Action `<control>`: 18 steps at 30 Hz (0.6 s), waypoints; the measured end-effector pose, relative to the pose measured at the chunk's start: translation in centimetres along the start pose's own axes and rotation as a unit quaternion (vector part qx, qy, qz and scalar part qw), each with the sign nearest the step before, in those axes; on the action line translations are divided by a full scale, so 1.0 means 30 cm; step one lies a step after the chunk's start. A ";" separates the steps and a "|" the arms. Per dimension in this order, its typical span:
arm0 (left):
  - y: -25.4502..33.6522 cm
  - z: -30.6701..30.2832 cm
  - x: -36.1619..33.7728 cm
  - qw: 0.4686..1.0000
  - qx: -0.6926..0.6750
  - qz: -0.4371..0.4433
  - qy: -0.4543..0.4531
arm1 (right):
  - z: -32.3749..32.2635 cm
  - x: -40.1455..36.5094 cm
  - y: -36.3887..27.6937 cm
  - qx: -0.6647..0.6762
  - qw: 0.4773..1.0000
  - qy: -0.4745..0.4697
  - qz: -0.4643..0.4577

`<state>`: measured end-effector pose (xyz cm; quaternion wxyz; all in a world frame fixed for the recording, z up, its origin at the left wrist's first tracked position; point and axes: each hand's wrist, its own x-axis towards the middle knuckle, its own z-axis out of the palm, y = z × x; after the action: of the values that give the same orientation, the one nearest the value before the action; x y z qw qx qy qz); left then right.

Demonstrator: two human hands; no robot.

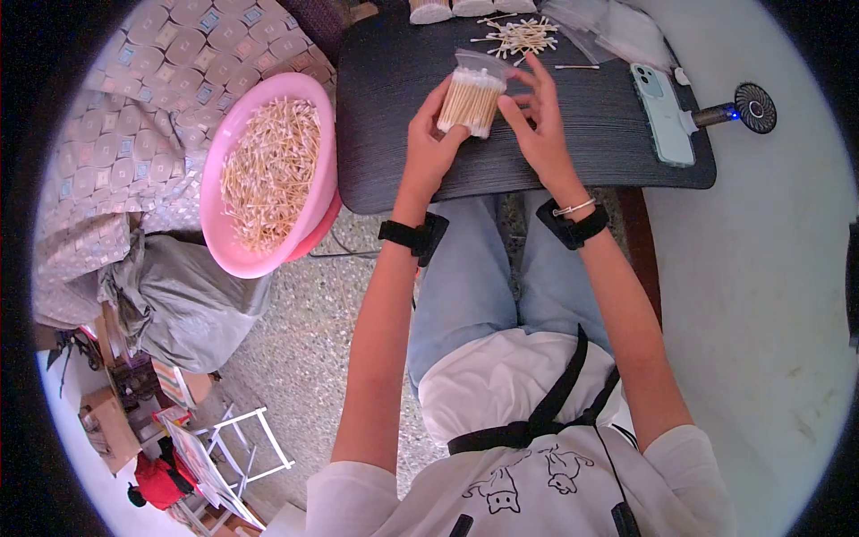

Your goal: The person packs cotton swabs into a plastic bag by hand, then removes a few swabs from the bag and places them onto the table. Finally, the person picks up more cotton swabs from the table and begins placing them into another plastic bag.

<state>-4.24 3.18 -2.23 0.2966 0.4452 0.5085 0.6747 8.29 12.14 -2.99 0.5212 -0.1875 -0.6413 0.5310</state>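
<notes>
A clear plastic bag packed with cotton swabs [472, 100] is held over the near part of the black table [385, 134]. My left hand [435, 130] is closed on its left side and lower edge, thumb across the front. To the right of the bag, my right hand [537, 116] has its fingers apart and curved, fingertips close to the bag's right edge. The bag's open-looking clear top flap [483, 63] points away from me. Just beyond it lies a loose pile of cotton swabs [523, 38].
Left of the table, a pink basin [210, 192] holds a heap of loose swabs. More filled bags [472, 7] line the far edge, beside empty clear bags [617, 31]. A phone [660, 116] and a small fan [756, 107] are at the right, near the wall.
</notes>
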 end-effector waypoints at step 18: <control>0.008 0.009 0.007 0.998 -0.006 -0.050 0.026 | -0.045 0.031 0.001 0.056 0.994 0.007 0.092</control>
<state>-4.09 3.38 -1.91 0.3194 0.4001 0.5330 0.6736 9.11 13.53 -2.72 0.4844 -0.2199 -0.5869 0.6104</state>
